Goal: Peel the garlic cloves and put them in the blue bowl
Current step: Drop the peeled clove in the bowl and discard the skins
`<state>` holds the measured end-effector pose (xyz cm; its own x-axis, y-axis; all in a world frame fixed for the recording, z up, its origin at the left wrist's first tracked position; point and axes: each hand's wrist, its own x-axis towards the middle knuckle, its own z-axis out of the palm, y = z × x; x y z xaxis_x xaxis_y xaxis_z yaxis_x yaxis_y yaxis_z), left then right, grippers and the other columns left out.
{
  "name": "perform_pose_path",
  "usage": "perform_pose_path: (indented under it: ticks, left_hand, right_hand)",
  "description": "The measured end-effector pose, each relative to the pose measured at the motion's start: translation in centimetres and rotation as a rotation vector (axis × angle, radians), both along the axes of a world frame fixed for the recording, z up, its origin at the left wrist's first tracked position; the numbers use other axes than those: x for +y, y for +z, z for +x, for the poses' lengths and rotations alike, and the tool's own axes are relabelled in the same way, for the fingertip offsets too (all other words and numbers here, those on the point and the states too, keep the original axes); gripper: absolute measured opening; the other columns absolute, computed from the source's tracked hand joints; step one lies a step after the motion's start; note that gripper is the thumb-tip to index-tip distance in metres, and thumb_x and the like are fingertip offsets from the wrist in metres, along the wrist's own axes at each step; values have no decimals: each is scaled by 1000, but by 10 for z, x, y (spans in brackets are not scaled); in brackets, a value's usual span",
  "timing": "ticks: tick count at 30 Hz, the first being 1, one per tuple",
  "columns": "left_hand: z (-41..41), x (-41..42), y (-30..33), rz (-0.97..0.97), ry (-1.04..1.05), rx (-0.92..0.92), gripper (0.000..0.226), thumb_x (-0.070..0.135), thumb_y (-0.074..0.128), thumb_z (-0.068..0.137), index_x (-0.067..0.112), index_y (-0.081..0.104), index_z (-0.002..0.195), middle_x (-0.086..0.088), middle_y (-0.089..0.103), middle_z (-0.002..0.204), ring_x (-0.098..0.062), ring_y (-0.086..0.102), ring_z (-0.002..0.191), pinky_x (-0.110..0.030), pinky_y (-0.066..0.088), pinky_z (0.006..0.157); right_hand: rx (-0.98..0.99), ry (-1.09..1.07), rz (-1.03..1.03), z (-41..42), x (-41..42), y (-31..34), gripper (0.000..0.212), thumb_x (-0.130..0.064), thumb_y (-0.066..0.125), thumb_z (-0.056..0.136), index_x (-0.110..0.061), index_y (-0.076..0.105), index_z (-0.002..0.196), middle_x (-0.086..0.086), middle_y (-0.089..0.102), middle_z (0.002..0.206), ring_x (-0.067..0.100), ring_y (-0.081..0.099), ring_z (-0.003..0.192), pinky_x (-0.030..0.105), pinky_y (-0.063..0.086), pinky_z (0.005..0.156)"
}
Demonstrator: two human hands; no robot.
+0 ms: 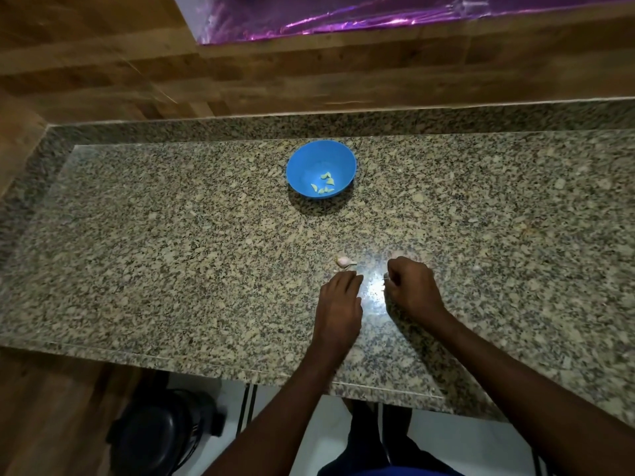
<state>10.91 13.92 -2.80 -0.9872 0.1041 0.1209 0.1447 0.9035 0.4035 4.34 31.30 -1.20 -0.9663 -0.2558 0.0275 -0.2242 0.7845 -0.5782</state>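
Note:
The blue bowl (321,166) stands at the back middle of the granite counter, with several pale peeled garlic cloves (324,183) lying inside it. An unpeeled pinkish garlic clove (344,261) lies on the counter just beyond my left hand (338,300), whose fingers are stretched out flat, tips a little short of the clove. My right hand (410,283) is beside it, fingers curled, pinching a small pale thing (386,277) at its fingertips; what it is stays too small to tell. Another pale bit (398,254) shows faintly behind my right hand.
The granite counter (171,252) runs wide to both sides, with a raised granite backsplash and wood-patterned wall behind. Its front edge lies near my forearms. A dark round object (161,431) sits on the floor below at the left.

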Motion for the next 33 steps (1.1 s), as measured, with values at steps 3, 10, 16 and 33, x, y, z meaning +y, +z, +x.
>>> perform_pose_path:
  ticks: [3, 10, 16, 33]
  left_hand:
    - [1, -1, -2, 17, -1, -8, 45, 12, 61, 92, 10, 56, 137, -9, 53, 142, -24, 43, 133, -39, 37, 105]
    - [4, -3, 1, 30, -21, -58, 51, 11, 59, 92, 9, 51, 142, -10, 49, 147, -26, 42, 138, -40, 37, 108]
    - [-5, 2, 8, 132, 19, -64, 36, 10, 61, 83, 9, 66, 119, -10, 64, 122, -32, 56, 114, -45, 48, 95]
    - [-38, 23, 61, 1059, 286, -485, 10, 6, 78, 84, 1, 76, 93, -17, 75, 81, -19, 70, 64, -29, 59, 59]
  right_hand:
    - [7, 19, 24, 0, -1, 1, 28, -4, 68, 77, -10, 43, 65, 3, 46, 62, 23, 44, 55, 39, 40, 52]
    - [-63, 27, 89, -15, -9, 13, 30, -9, 65, 76, -15, 41, 59, 4, 46, 53, 26, 49, 53, 32, 33, 48]
    - [-205, -127, -76, -15, 1, 13, 23, -8, 76, 72, -14, 57, 61, -4, 57, 55, 20, 59, 57, 27, 39, 55]
    - [-669, -541, -881, 14, 3, 49, 16, -2, 74, 86, 2, 60, 90, 33, 71, 86, 27, 66, 55, 56, 61, 61]
